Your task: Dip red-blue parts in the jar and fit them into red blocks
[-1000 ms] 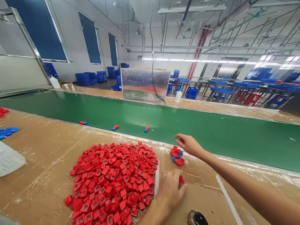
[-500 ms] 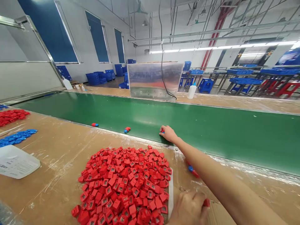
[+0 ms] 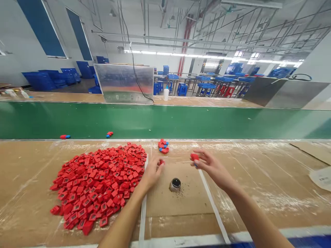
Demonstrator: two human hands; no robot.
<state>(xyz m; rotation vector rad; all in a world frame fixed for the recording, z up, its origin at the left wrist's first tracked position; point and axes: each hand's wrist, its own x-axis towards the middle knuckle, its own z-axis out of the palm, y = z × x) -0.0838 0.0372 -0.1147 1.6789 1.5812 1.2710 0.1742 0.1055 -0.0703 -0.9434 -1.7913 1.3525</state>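
My left hand (image 3: pixel 152 172) is closed on a small red plastic piece (image 3: pixel 161 162), held just above the table beside the pile. Across from it, my right hand (image 3: pixel 213 168) pinches a red-and-blue plastic piece (image 3: pixel 194 157) between thumb and fingers. The two hands are apart. Below and between them, a small jar (image 3: pixel 176 184) with dark contents stands on a cardboard sheet (image 3: pixel 181 206). A large heap of red plastic pieces (image 3: pixel 100 182) lies left of my left hand. Beyond the hands, several red-and-blue pieces (image 3: pixel 163 146) sit clustered near the belt's edge.
A green conveyor belt (image 3: pixel 181 122) runs across behind the table. Two red-and-blue pieces, one farther left (image 3: pixel 64 136) and one nearer (image 3: pixel 109 134), lie on its near side. A metal box (image 3: pixel 126 84) and a white bottle (image 3: pixel 166 93) stand on the far ledge.
The view has swung right. My right hand has drawn back from the belt to above the table, holding a red-and-blue piece. My left hand has moved forward with a red piece.
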